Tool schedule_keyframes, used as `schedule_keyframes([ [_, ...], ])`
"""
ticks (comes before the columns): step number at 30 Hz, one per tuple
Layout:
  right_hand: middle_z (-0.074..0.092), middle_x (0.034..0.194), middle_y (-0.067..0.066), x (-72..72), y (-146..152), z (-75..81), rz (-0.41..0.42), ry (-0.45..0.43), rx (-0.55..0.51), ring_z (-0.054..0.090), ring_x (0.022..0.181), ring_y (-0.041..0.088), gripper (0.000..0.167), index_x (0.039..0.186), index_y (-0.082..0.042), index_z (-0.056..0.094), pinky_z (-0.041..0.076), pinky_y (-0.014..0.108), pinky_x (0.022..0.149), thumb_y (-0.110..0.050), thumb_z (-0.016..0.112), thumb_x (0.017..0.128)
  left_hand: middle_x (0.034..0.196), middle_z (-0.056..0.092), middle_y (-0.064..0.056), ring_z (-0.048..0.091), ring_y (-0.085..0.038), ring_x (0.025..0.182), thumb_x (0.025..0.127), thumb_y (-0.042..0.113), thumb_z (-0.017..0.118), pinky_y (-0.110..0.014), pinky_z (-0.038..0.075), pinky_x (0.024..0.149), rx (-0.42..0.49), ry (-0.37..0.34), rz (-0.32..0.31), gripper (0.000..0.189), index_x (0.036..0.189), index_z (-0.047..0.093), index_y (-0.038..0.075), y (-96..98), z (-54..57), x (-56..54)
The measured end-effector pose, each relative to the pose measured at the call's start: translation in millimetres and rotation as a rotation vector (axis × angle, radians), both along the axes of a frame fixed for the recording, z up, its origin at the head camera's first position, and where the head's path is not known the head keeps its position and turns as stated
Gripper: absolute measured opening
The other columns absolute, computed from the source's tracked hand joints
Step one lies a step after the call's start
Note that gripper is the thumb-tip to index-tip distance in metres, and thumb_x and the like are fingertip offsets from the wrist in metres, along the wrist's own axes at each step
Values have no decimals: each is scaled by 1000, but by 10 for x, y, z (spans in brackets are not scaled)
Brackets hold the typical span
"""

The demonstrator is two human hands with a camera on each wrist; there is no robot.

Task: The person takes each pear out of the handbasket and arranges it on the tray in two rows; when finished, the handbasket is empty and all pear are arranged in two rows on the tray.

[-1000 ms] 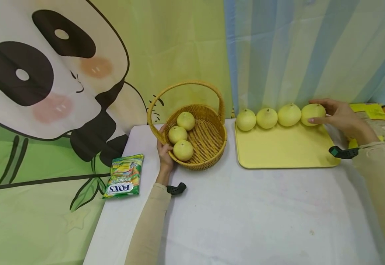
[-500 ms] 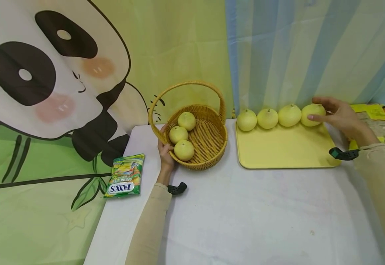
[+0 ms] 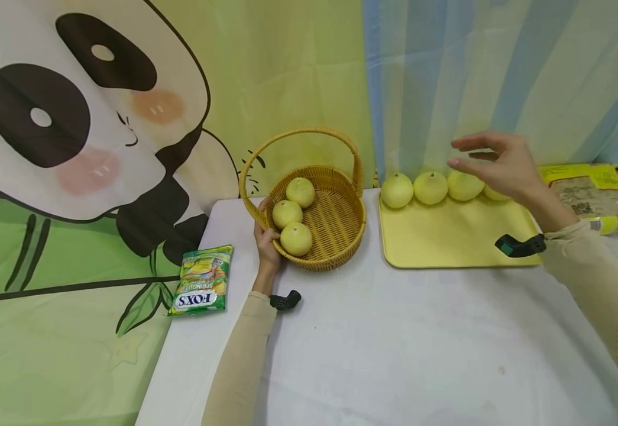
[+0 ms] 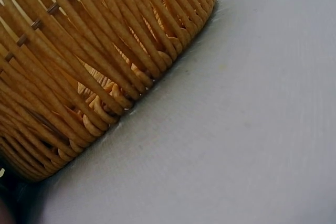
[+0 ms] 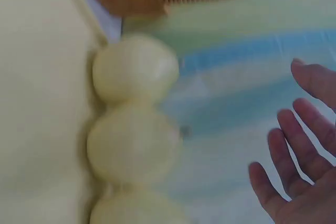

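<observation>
While our left hand [image 3: 268,245] grips a tan wicker basket [image 3: 335,219] of three round pale-green fruits [image 3: 295,239], our right hand [image 3: 502,163] hovers, outstretched, near four matching fruits [image 3: 430,188] on a rectangular yellow tray [image 3: 452,239].

The wicker basket [image 3: 337,222] holds three pale-yellow fruits [image 3: 287,214]; four others [image 3: 430,188] line the tray [image 3: 455,239].

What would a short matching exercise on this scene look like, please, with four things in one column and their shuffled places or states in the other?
Column 1
1. Left hand
2. Yellow tray
3. Fox's packet
4. Right hand

Column 2
A. Lies on the table, left of the basket
B. Raised, holding nothing
C. Grips the side of the basket
D. Bears a row of round fruits along its far edge

Pairs: 1-C, 2-D, 3-A, 4-B
</observation>
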State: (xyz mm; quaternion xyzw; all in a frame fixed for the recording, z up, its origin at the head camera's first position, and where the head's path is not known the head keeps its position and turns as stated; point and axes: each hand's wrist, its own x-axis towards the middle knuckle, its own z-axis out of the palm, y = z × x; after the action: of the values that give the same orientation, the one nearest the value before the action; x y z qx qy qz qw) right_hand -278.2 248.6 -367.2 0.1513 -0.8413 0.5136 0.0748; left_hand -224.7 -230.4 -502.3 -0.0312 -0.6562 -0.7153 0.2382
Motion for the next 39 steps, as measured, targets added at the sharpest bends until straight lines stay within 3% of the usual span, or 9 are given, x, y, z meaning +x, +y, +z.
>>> schedule_keyframes([
  [5, 72, 131, 11, 79, -608, 28, 246, 28, 50, 67, 113, 12, 39, 133, -8, 73, 51, 14, 94, -17, 78, 96, 164, 43, -12, 41, -26, 150, 71, 2, 36, -35, 30, 120, -2, 15, -13, 91, 161, 43, 8, -13, 7, -20],
  [10, 73, 133, 10, 105, -1162, -50, 435, 7, 80, 68, 120, 24, 41, 134, -9, 72, 55, 39, 103, -16, 79, 95, 165, 42, -12, 39, -28, 152, 69, 1, 36, -35, 29, 121, 4, 20, -12, 91, 160, 43, 6, -11, 2, -26],
  [14, 72, 135, 12, 94, -1517, -48, 511, -39, 23, 67, 124, 30, 42, 136, -8, 71, 54, 50, 105, -16, 79, 95, 167, 41, -11, 37, -27, 155, 69, 0, 36, -36, 28, 123, 21, 25, -23, 92, 161, 42, 6, 0, 5, -29],
  [18, 69, 140, 13, 35, -1791, -6, 572, -115, -8, 64, 130, 33, 47, 140, -8, 68, 52, 49, 109, -20, 78, 96, 168, 41, -9, 38, -27, 155, 69, -1, 35, -35, 29, 123, 29, 26, -28, 93, 161, 42, 7, 13, 8, -42],
  [25, 64, 148, 8, -111, -2125, 4, 710, -228, 129, 60, 137, 36, 55, 146, -12, 63, 50, 45, 111, -32, 78, 97, 168, 40, -10, 40, -28, 153, 68, 0, 35, -34, 31, 121, 27, 33, -38, 93, 161, 41, 7, 21, 15, -58],
  [31, 60, 152, 15, -164, -2398, -80, 832, -314, 184, 57, 140, 38, 56, 147, -4, 61, 48, 45, 114, -27, 76, 98, 167, 41, -10, 41, -28, 151, 67, 1, 35, -33, 32, 119, 28, 29, -37, 94, 161, 41, 7, 2, 12, -45],
  [35, 61, 152, 13, -149, -2578, -148, 915, -345, 226, 58, 140, 35, 57, 147, -3, 61, 48, 45, 114, -24, 77, 97, 166, 42, -10, 42, -28, 149, 67, 1, 35, -32, 33, 118, 17, 25, -28, 94, 161, 43, 8, -9, 8, -29],
  [39, 63, 150, 7, -139, -2701, -215, 926, -322, 295, 57, 141, 29, 59, 145, -8, 64, 45, 45, 117, -28, 83, 93, 165, 44, -10, 44, -26, 146, 67, 2, 36, -31, 35, 116, -7, 14, -21, 94, 160, 43, 9, -19, 9, -19],
])
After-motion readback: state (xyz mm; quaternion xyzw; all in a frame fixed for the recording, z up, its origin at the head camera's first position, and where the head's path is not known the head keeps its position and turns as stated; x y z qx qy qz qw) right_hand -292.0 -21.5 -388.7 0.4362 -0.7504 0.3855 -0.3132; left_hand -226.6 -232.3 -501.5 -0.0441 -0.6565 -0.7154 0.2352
